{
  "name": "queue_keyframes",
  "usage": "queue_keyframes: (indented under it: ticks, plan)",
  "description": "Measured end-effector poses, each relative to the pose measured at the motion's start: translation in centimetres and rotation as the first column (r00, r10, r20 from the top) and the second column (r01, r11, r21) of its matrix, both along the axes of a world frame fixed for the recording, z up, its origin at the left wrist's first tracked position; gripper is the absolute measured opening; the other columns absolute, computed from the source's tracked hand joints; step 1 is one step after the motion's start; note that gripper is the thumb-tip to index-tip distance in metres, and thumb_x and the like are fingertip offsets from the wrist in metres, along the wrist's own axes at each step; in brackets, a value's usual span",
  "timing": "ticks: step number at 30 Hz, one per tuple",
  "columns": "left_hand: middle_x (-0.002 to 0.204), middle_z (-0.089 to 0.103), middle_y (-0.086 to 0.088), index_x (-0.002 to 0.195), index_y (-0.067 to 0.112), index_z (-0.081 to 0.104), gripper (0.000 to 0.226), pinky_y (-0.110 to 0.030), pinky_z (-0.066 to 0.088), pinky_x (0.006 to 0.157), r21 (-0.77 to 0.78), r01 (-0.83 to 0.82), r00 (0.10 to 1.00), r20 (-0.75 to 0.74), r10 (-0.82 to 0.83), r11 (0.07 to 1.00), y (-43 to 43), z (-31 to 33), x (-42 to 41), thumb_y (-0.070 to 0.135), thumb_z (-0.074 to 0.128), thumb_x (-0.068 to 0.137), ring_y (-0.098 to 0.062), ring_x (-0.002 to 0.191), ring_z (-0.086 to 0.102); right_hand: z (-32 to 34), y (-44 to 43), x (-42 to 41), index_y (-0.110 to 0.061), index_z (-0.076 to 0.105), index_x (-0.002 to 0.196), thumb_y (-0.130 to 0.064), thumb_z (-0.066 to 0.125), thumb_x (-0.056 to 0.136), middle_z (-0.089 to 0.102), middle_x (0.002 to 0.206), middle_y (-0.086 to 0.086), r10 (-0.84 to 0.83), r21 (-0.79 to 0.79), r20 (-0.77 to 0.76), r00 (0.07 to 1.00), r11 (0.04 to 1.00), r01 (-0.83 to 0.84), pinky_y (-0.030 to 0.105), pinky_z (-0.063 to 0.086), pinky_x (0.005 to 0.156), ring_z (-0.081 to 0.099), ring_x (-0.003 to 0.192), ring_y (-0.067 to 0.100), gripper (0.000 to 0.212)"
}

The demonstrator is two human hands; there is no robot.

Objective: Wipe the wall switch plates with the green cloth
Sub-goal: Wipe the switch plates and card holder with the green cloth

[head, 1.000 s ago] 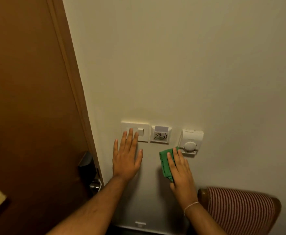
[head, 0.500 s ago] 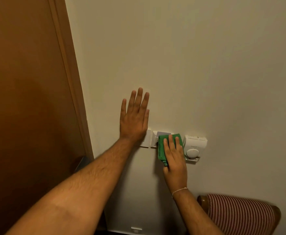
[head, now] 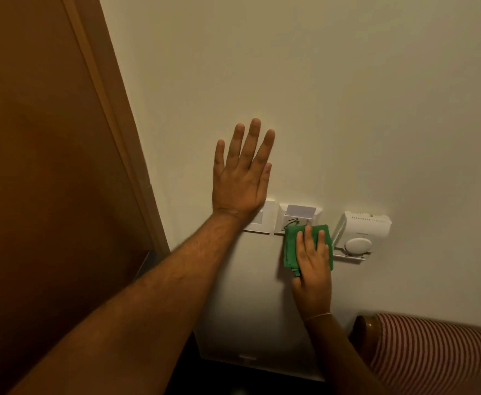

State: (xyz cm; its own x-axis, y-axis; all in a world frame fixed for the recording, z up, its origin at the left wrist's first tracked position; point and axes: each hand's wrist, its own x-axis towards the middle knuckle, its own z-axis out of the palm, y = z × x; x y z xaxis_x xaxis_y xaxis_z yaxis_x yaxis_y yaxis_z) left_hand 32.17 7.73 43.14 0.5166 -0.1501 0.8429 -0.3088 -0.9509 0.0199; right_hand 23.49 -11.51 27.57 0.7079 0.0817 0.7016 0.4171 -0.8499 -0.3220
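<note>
Three wall units in the head view: switch plate (head: 260, 219), key-card holder (head: 297, 219), thermostat (head: 360, 238). Left hand (head: 240, 178) is flat and splayed on the wall (head: 347, 95), grasping nothing, its heel over the switch plate's corner, likely bracing. Right hand (head: 312, 259) presses the folded green cloth (head: 290, 248) under flat fingers, not clenched, over the card holder's lower edge. Flat palm probably spreads pressure. Striped chair (head: 433, 354) sits below right.
</note>
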Motion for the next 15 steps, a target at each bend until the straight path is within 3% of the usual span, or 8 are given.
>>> queue_keyframes:
  ticks: [4, 7, 10, 15]
  plan:
    - [0.181, 0.000, -0.003, 0.175, 0.025, 0.003, 0.061, -0.049, -0.014, 0.134, 0.009, -0.015, 1.000, 0.001, 0.015, 1.000, 0.0, 0.0, 0.0, 0.038, 0.021, 0.118, -0.018, 0.165, -0.025, 1.6, 1.2, 0.9, 0.003, 0.035, 0.154, -0.002, 0.042, 0.088, 0.026, 0.165, 0.019, -0.047, 0.147, 0.038, 0.998, 0.988, 0.041, 0.042, -0.001, 0.130, 0.000, 0.159, 0.028, 0.066]
    - [0.181, 0.001, -0.004, 0.174, 0.024, 0.005, 0.063, -0.049, -0.012, 0.135, 0.001, -0.017, 1.000, 0.005, 0.017, 1.000, 0.0, -0.1, 0.1, 0.037, 0.028, 0.117, -0.019, 0.167, -0.021, 0.3, 1.2, 0.8, 0.004, 0.037, 0.152, -0.002, 0.045, 0.091, 0.028, 0.162, 0.020, -0.054, 0.118, 0.087, 0.995, 0.992, 0.043, 0.042, 0.000, 0.130, 0.001, 0.159, 0.028, 0.062]
    - [0.181, 0.006, -0.006, 0.174, 0.024, 0.008, 0.065, -0.050, -0.009, 0.135, -0.008, -0.008, 1.000, 0.027, 0.008, 1.000, 0.0, -0.1, 0.2, 0.036, 0.036, 0.116, -0.025, 0.169, -0.002, -0.5, 0.9, 0.7, 0.005, 0.037, 0.150, 0.000, 0.045, 0.091, 0.030, 0.161, 0.021, -0.053, 0.097, 0.112, 0.992, 0.994, 0.042, 0.044, 0.001, 0.130, 0.002, 0.159, 0.028, 0.060]
    - [0.182, 0.013, -0.009, 0.174, 0.024, 0.010, 0.065, -0.051, -0.005, 0.136, -0.016, -0.024, 0.999, 0.039, 0.025, 1.000, -0.2, -0.1, 0.0, 0.034, 0.038, 0.116, -0.028, 0.168, 0.006, 1.6, 1.7, 1.3, 0.007, 0.043, 0.148, 0.002, 0.043, 0.096, 0.034, 0.160, 0.025, -0.081, 0.163, 0.140, 0.987, 0.985, 0.058, 0.049, 0.006, 0.129, 0.006, 0.159, 0.032, 0.053]
